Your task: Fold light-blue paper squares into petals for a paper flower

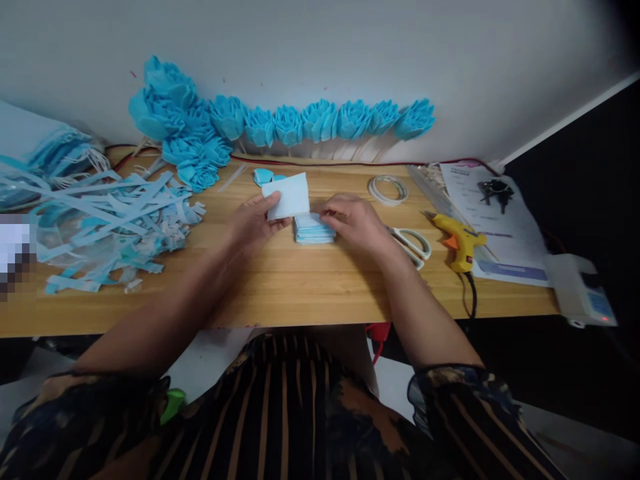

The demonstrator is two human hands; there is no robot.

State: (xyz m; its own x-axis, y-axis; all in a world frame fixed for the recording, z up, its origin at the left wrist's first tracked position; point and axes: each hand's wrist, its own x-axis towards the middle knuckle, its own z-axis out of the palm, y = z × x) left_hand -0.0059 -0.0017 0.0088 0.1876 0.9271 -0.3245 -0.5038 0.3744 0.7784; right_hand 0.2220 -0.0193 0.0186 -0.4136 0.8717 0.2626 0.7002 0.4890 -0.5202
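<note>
Between the thumb and fingers of my left hand [256,219] is a pale blue-white rectangular piece [291,195], tilted up above the table. A small stack of light blue pieces [315,231] lies on the wooden table just right of it. My right hand [353,220] is at the stack's right side, thumb and fingertips brought together at its upper edge; what they pinch, if anything, is too small to make out. Behind the held piece lies a small bright blue folded piece [263,176], partly hidden.
Blue flowers [320,120] line the wall. Cut strips [125,220] pile up at left. To the right are a tape roll [388,190], scissors [417,248], a yellow glue gun [460,241], keys [496,192], papers [500,230] and a white power box [580,287].
</note>
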